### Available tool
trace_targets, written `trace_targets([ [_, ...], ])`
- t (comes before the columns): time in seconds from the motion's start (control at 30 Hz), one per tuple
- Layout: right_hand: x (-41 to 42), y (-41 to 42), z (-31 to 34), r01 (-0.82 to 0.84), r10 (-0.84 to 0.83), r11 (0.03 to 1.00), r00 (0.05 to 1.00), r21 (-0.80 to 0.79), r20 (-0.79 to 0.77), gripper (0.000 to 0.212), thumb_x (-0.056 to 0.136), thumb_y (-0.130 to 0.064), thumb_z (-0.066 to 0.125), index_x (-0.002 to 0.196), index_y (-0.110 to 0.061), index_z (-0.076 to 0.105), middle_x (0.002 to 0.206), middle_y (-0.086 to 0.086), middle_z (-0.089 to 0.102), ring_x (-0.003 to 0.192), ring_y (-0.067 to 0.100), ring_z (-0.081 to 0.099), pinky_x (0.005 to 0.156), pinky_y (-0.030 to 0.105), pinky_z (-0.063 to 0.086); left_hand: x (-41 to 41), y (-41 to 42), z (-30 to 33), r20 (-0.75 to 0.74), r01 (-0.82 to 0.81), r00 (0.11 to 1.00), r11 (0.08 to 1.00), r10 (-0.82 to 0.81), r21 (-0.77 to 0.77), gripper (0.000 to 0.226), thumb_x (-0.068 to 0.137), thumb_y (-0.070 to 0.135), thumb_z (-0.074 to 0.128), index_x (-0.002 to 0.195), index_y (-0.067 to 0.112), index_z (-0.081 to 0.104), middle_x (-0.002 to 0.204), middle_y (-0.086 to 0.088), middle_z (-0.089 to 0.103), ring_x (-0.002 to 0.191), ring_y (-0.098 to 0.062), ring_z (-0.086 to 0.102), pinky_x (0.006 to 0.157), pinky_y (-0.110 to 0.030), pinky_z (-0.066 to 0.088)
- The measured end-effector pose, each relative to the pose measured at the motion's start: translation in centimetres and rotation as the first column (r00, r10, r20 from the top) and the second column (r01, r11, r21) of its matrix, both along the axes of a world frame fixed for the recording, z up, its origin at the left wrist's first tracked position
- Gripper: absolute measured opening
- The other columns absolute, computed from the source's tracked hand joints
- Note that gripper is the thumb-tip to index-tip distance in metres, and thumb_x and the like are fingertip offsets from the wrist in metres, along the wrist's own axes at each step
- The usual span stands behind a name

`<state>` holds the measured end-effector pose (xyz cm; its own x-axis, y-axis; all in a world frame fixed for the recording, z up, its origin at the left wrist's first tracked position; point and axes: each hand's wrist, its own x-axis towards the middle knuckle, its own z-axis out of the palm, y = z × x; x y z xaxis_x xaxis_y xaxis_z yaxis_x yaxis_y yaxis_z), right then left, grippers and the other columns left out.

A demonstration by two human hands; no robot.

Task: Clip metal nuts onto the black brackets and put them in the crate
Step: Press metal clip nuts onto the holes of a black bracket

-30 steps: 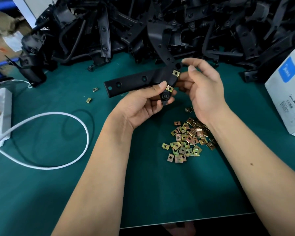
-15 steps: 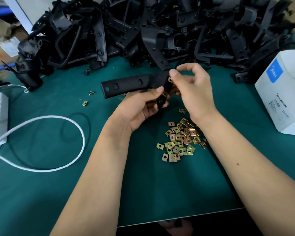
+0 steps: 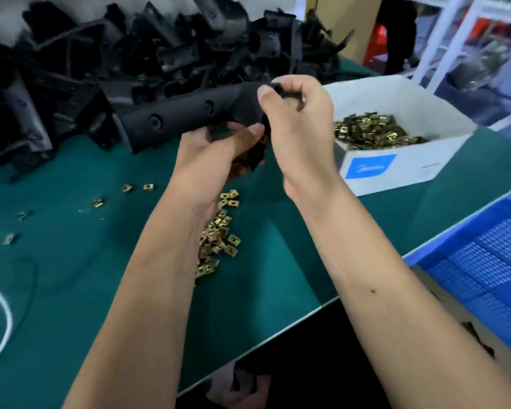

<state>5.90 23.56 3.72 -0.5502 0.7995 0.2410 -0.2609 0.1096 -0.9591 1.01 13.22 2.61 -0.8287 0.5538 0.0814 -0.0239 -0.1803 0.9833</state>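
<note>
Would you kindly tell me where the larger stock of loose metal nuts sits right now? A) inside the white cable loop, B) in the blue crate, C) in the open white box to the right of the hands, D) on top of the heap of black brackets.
C: the white box is open and holds a heap of metal nuts, just right of the right hand.

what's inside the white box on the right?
The white box holds a heap of brass-coloured metal nuts, loose and jumbled. Its near wall hides the lower layers, so how deep the heap goes cannot be seen.
</note>
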Motion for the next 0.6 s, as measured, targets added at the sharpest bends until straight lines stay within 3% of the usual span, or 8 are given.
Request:
trace_targets([
  [0.07, 2.8, 2.3, 0.7, 0.059, -0.063, 0.997, 0.996, -0.057, -0.062, 0.012, 0.093, -0.011, 0.071, 0.104, -0.008, 0.066, 0.070, 0.008, 0.041, 0.064, 0.018, 0.043, 0.059, 0.026, 0.041, 2.5, 3.5, 0.9, -0.013, 0.098, 0.995, 0.994, -0.098, -0.051, 0.013, 0.086, 0.017, 0.078, 0.079, 0.015, 0.067, 0.080, -0.002, 0.072, 0.074, -0.016, 0.071, 0.068, -0.034, 0.059],
  [0.17, 8.1, 6.4, 0.8, 0.188, -0.210, 0.973, 0.962, -0.133, -0.176, 0.010, 0.094, -0.002, 0.068, 0.102, -0.007, 0.065, 0.079, 0.013, 0.044, 0.073, 0.024, 0.045, 0.067, 0.032, 0.044, 7.1, 8.6, 1.6, -0.048, 0.221, 0.972, 0.961, -0.232, -0.165, 0.017, 0.092, 0.020, 0.074, 0.078, 0.020, 0.065, 0.069, 0.007, 0.069, 0.061, -0.009, 0.067, 0.060, -0.025, 0.048],
  [0.23, 12.7, 9.9, 0.2, 0.297, -0.336, 0.938, 0.909, -0.181, -0.248, 0.011, 0.095, 0.000, 0.066, 0.104, -0.005, 0.064, 0.078, 0.011, 0.055, 0.077, 0.023, 0.050, 0.070, 0.033, 0.044, 10.0, 11.6, 2.1, -0.089, 0.237, 0.961, 0.945, -0.262, -0.227, 0.016, 0.092, 0.025, 0.076, 0.080, 0.023, 0.066, 0.074, 0.007, 0.072, 0.062, -0.011, 0.071, 0.063, -0.024, 0.045],
  [0.3, 17.3, 13.0, -0.8, 0.354, -0.416, 0.903, 0.859, -0.242, -0.299, 0.010, 0.095, -0.001, 0.064, 0.102, -0.007, 0.064, 0.078, 0.006, 0.061, 0.072, 0.022, 0.055, 0.064, 0.030, 0.044, 12.6, 13.7, 2.6, -0.053, 0.321, 0.941, 0.931, -0.334, -0.171, 0.007, 0.092, 0.021, 0.075, 0.094, 0.017, 0.071, 0.082, 0.001, 0.075, 0.063, -0.015, 0.074, 0.055, -0.021, 0.048],
  [0.33, 19.7, 14.5, -1.6, 0.383, -0.457, 0.882, 0.838, -0.274, -0.299, 0.008, 0.095, -0.003, 0.063, 0.101, -0.009, 0.063, 0.077, 0.004, 0.062, 0.067, 0.019, 0.055, 0.059, 0.028, 0.043, 14.2, 14.9, 2.7, -0.044, 0.378, 0.920, 0.912, -0.389, -0.157, 0.013, 0.091, 0.019, 0.076, 0.100, 0.012, 0.070, 0.083, -0.002, 0.075, 0.062, -0.018, 0.074, 0.049, -0.021, 0.047],
  [0.5, 29.2, 19.3, -9.6, 0.521, -0.617, 0.724, 0.783, -0.451, -0.086, 0.015, 0.101, 0.000, 0.051, 0.093, -0.009, 0.060, 0.071, 0.004, 0.062, 0.058, 0.014, 0.058, 0.053, 0.025, 0.046, 21.8, 20.6, -0.9, -0.026, 0.546, 0.806, 0.760, -0.591, -0.352, 0.031, 0.081, 0.021, 0.083, 0.090, 0.019, 0.053, 0.077, -0.006, 0.073, 0.058, -0.022, 0.074, 0.050, -0.027, 0.050],
  [0.6, 33.1, 19.5, -16.5, 0.613, -0.647, 0.552, 0.743, -0.565, 0.174, 0.020, 0.101, 0.001, 0.052, 0.083, -0.009, 0.054, 0.051, 0.001, 0.054, 0.042, 0.011, 0.054, 0.041, 0.021, 0.043, 25.6, 23.4, -6.9, 0.129, 0.620, 0.743, 0.602, -0.657, -0.503, 0.027, 0.083, 0.020, 0.080, 0.086, 0.018, 0.054, 0.078, -0.010, 0.072, 0.073, -0.032, 0.077, 0.068, -0.040, 0.063],
])
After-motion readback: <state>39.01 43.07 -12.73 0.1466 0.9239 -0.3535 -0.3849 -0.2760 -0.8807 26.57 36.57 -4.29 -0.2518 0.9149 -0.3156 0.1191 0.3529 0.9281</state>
